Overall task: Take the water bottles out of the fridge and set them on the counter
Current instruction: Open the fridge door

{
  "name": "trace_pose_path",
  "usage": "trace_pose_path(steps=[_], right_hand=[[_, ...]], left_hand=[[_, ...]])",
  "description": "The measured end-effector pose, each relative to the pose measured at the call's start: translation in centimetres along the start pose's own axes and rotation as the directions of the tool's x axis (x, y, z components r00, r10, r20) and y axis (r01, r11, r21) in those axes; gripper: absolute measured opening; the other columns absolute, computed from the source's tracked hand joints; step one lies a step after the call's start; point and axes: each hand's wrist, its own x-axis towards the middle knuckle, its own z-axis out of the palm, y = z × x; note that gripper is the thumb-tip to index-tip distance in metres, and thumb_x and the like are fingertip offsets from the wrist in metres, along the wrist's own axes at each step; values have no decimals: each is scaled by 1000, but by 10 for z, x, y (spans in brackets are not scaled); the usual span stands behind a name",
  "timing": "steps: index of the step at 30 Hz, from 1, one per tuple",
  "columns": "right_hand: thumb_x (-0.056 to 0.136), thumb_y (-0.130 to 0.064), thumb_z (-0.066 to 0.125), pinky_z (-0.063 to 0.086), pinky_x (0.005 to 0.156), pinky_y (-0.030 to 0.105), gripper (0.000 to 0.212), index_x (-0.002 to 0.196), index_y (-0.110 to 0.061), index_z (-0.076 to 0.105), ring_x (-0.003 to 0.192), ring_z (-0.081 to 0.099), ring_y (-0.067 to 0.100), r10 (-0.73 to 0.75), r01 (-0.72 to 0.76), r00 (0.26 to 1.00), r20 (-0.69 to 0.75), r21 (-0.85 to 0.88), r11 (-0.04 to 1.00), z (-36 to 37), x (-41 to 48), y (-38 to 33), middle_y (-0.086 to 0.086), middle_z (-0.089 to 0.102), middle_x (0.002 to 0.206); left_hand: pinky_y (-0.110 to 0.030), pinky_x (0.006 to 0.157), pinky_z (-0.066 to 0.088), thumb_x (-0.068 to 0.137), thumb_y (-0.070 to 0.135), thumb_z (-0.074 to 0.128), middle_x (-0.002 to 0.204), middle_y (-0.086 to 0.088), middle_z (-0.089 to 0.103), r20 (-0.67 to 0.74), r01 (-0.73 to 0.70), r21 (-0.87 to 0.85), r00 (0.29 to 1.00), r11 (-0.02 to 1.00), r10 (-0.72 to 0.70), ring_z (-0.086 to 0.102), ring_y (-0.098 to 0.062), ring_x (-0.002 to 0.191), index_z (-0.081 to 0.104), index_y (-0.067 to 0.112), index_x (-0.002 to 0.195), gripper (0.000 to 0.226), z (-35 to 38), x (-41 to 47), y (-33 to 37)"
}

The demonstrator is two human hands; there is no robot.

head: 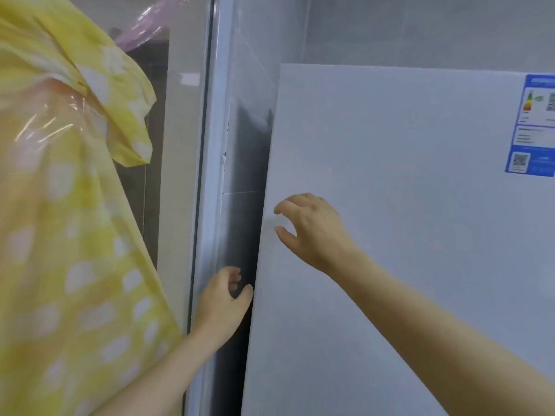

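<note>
The fridge door (405, 190) stands flat and pale in front of me, taking up the right side, with a blue label sticker (533, 124) at its upper right corner; any water bottles are out of sight from here. My right hand (312, 232) is up at the door's left edge, fingers half-curled and spread from the thumb, holding nothing. My left hand (222, 301) sits lower, in the dark gap (246, 151) between the door and a white frame (210, 175), fingers bent loosely, thumb reaching toward the door's edge (whether it actually touches I cannot tell in the blur). A yellow cloth with white spots (69, 229) hangs at my left.
</note>
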Motion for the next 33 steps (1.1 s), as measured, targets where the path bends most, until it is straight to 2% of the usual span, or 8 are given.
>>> trace_pose_path(steps=[4,7,8,11,13,21,25,33], right_hand=[[97,-28,52,27,112,36,30,122,-15,61,130,46,23,-111,112,994,13,-84,990,15,31,-2,1,61,129],[94,-29,56,18,118,45,31,119,-13,64,140,37,27,-158,158,987,16,-162,974,27,49,-1,3,61,131],[93,-31,56,14,120,48,31,118,-13,65,143,34,28,-157,159,987,23,-192,968,29,53,-1,4,61,132],[94,-38,53,3,121,51,34,115,-14,67,147,27,28,-159,172,985,68,-286,943,35,60,-2,4,62,131],[95,-41,51,0,120,53,36,110,-14,70,147,26,28,-163,179,984,76,-329,927,38,62,-3,6,62,130],[96,-35,48,0,120,54,34,107,-14,72,145,27,26,-118,151,987,108,-384,911,34,61,-10,6,58,132],[96,-34,49,1,120,54,33,110,-14,71,145,26,25,-76,119,990,122,-398,910,33,59,-16,6,56,135],[89,-29,57,6,119,58,23,80,-13,71,138,39,29,-107,84,994,-26,-448,890,29,42,-34,7,63,117]], left_hand=[[-21,89,38,91,26,61,126,11,50,31,22,-75,999,997,-20,50,-7,109,42,17,140,53,9,16,-1],[-18,88,39,93,25,59,120,16,48,76,38,-149,997,988,-27,50,-5,108,42,20,141,50,18,22,-3],[-14,84,42,94,25,58,116,18,52,97,26,-159,995,987,-10,53,-4,104,47,24,136,43,19,22,-2],[-9,62,47,94,23,58,95,14,66,158,-3,-195,987,981,35,65,-7,86,59,35,101,14,25,25,-5],[-9,59,47,93,25,58,93,9,68,143,-25,-177,988,984,50,65,-6,81,60,33,95,8,26,28,-9],[-17,68,48,90,33,61,101,6,62,180,-62,1,982,998,61,61,-8,85,58,25,104,16,28,41,-19],[-21,74,51,91,31,60,105,4,61,202,-67,13,977,998,63,60,-9,89,56,23,105,17,28,41,-17],[-17,69,47,88,35,64,97,8,59,179,-111,-77,976,991,123,59,-8,85,56,26,98,15,9,14,-20]])
